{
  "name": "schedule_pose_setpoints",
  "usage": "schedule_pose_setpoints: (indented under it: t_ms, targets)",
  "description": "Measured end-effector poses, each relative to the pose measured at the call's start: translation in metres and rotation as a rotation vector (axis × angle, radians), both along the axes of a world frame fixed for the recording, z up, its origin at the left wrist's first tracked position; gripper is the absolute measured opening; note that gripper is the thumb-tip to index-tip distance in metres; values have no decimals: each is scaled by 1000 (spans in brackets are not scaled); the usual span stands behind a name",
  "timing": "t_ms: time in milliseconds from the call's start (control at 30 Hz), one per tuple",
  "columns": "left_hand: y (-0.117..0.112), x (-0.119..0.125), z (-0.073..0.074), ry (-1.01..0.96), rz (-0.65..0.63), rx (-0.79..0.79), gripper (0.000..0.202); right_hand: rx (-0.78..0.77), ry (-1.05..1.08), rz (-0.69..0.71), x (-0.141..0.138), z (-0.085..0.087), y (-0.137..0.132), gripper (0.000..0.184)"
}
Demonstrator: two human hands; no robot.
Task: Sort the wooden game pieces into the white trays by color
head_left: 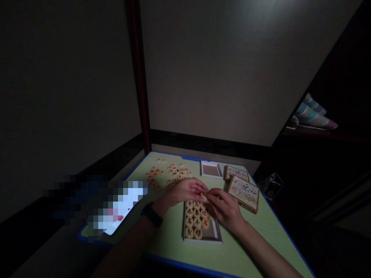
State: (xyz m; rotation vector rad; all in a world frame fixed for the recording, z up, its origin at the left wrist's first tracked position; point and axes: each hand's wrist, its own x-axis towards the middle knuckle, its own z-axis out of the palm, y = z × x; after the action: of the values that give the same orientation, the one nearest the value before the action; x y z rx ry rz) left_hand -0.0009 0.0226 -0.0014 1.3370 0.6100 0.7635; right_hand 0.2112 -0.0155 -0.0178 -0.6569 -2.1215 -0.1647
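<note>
My left hand (188, 190), with a dark watch on its wrist, and my right hand (225, 208) meet over the far end of a shallow box (203, 241). Pinched between their fingertips is a pale Chinese chess piece (204, 197), tilted and partly hidden. Inside the box, round wooden Chinese chess pieces (197, 222) lie flat in rows, most with black characters and some on the right with red ones. The box's near right part shows its bare bottom. My right hand covers its upper right part.
Many loose Chinese chess pieces (175, 171) are scattered at the table's far left. A second shallow box (211, 170) stands at the back. Two printed boxes (244, 192) lie at the right. A blurred, bright screen (123, 208) is at the left on the blue-edged green table (249, 247).
</note>
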Motion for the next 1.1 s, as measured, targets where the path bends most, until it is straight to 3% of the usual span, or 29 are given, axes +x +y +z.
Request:
schedule_pose_setpoints:
  t_ms: [100,233,433,567,767,900,1100]
  targets:
    - [-3,0,0,-30,-40,-46,56,-154,107,69,-7,8,-7,21]
    - [-3,-4,-2,-45,-217,-121,63,-438,124,170,-13,18,-15,25]
    - [-5,-10,0,1,-354,-129,64,-535,10,215,-10,28,-23,18]
    - [-7,-10,5,9,-252,-88,60,-556,-22,66,5,34,-36,13]
    - [-6,2,7,-44,103,44,45,-718,-220,-162,18,24,-59,19]
    - [-8,3,9,-28,160,95,41,-767,-365,-312,12,19,-61,38]
    - [-9,-1,9,-7,199,136,38,-729,-543,-434,4,25,-62,49]
